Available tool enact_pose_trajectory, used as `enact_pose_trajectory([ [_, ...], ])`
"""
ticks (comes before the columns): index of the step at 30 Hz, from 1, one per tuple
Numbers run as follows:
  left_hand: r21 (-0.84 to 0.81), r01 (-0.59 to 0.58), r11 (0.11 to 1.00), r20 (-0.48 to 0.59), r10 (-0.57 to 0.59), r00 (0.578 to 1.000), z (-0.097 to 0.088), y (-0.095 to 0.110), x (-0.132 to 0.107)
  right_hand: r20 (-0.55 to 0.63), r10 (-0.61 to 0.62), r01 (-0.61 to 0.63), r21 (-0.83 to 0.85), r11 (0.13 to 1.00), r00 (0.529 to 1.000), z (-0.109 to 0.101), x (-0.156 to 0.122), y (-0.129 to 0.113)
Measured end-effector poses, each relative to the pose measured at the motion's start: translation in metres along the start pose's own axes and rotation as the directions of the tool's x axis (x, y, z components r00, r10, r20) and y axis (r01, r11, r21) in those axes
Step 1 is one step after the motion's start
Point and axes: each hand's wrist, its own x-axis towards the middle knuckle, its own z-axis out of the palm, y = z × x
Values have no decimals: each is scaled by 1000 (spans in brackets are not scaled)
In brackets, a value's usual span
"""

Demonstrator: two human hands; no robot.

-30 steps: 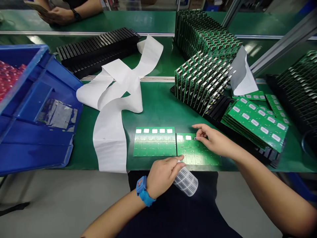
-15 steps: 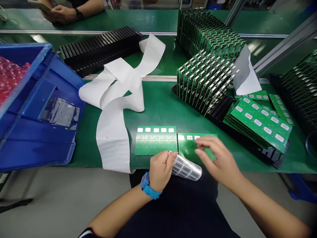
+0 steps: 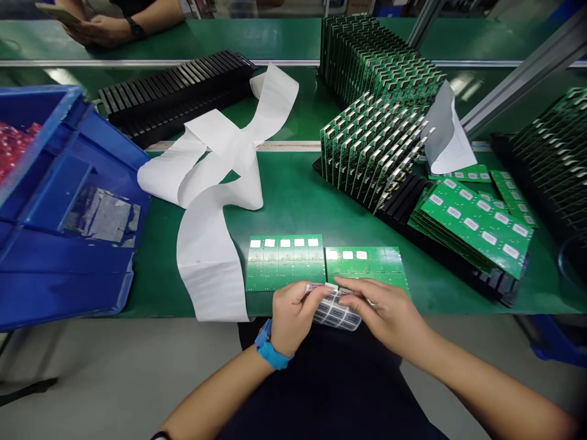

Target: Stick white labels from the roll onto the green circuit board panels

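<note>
My left hand [image 3: 293,311], with a blue wristband, is closed on a curled strip of small labels [image 3: 334,313] at the table's near edge. My right hand [image 3: 385,308] reaches onto the same strip, fingertips pinching at a label near its top. Just beyond lie two green circuit panels side by side: the left panel [image 3: 284,263] carries a full row of white labels, the right panel [image 3: 367,263] has three labels at its left end.
A long white backing paper [image 3: 215,183] trails across the green table. A blue bin [image 3: 64,201] sits left. Black racks hold upright boards [image 3: 367,146]; flat labelled panels [image 3: 472,226] are stacked right. Another person's hands [image 3: 101,27] rest at the far side.
My right hand left the right panel, where a third label now sits, and came back to the label strip. My left hand raised the strip toward the table edge.
</note>
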Motion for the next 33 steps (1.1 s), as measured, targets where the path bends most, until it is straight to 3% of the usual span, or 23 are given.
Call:
enact_pose_trajectory([
  [6, -9, -78, 997, 17, 78, 997, -2, 0, 4, 58, 79, -83, 81, 993, 995, -12, -1, -2],
  [9, 38, -49, 998, 18, 48, 999, 0, 0, 5, -27, -13, 14, 67, 998, 1000, -18, 2, -1],
  [12, 83, 23, 996, 31, -26, 999, 1, 2, 4, -200, -60, 67, 30, 997, 978, -36, 9, 13],
  [14, 75, 6, 997, 134, -17, 991, 2, 3, 3, -245, 31, -43, -42, 998, 969, -55, 16, 29],
  [17, -5, -94, 996, 396, 89, 914, 2, 3, 1, -104, 246, -261, -166, 951, 964, -76, 28, 55],
  [19, -17, -146, 989, 509, 134, 850, 4, 2, 1, -26, 318, -316, -215, 924, 948, -81, 34, 66],
  [21, 40, -159, 986, 545, 112, 831, 7, 1, 1, -11, 327, -319, -251, 914, 945, -79, 37, 69],
  [27, 128, -97, 987, 549, 11, 836, 9, 0, 2, -55, 213, -215, -445, 869, 975, -64, 36, 61],
  [31, 135, -82, 988, 538, -3, 843, 9, 0, 3, -137, -1, -99, -720, 687, 991, -65, 30, 56],
  [33, 140, -78, 987, 529, -8, 849, 9, 1, 3, -198, -51, -103, -693, 713, 979, -72, 27, 57],
])
